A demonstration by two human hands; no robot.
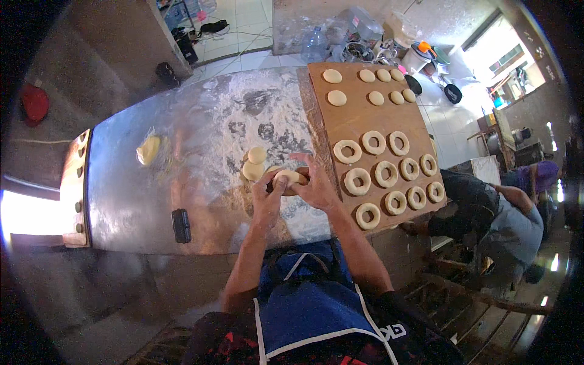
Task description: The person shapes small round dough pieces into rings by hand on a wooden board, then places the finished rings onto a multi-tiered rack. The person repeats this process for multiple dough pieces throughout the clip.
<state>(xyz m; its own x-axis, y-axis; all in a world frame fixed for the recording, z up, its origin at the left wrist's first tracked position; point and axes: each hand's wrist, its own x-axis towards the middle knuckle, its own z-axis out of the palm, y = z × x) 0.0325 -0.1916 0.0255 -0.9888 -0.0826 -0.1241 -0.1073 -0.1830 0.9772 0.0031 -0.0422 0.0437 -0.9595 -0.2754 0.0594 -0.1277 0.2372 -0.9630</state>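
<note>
Just left of the brown, rectangular wooden board (372, 117): a bare left hand (266, 196) and a bare right hand (317, 187).
Their fingers are curled closed around a pale-cream, smooth, rounded dough piece (288, 177), partly hidden by them.

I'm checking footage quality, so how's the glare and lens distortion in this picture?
In the head view, the left opening glares white, the upper-right opening is partly blown out, the table has bowed edges, and the picture's rim falls to black; dough rings look reasonably sharp.
</note>
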